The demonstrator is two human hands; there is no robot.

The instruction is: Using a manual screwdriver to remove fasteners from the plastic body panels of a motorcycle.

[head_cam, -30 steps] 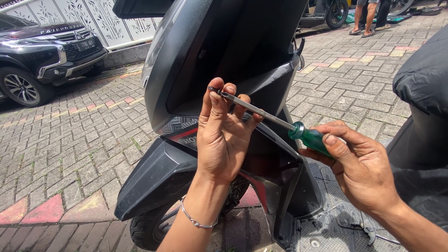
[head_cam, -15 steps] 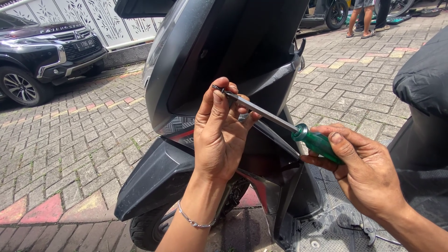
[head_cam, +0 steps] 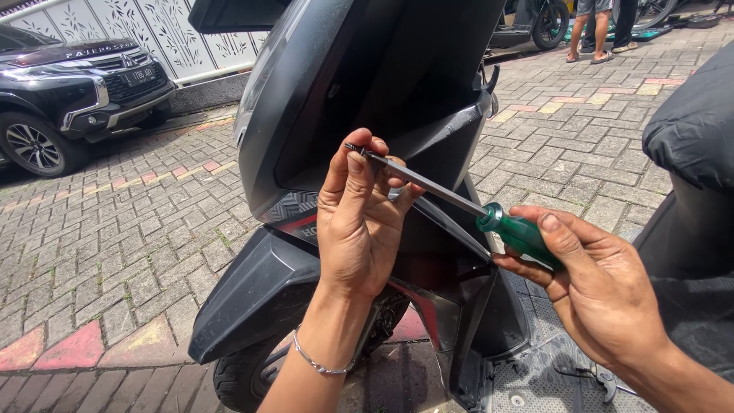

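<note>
Green translucent plastic is showing inside the right hand (head_cam: 592, 294), which is wrapping its thumb and fingers around the handle of a long green-handled screwdriver with a steel shaft (head_cam: 451, 197). The shaft is running up and to the left from that grip, crossing in front of the scooter's dark inner panel. The left hand (head_cam: 359, 222) is pinching the shaft's far end between thumb and fingertips, with the dark tip just poking out above the fingers; whether a screw is sitting on that tip cannot be told. A thin silver chain bracelet (head_cam: 317, 362) is circling the left wrist. Both hands are hovering just in front of the dark grey plastic front body of a scooter (head_cam: 306, 115), which is filling the middle of the view. Its black front tyre (head_cam: 245, 375) is peeking out under the fender at the bottom. A perforated grey footboard (head_cam: 527, 382) is lying below the right hand. The black scooter seat (head_cam: 696, 130) is bulging in at the right edge. The grey and red brick paving (head_cam: 130, 252) is spreading out to the left, and a black parked car (head_cam: 76, 84) is standing well apart at the top left, in front of a white patterned fence (head_cam: 183, 30).
</note>
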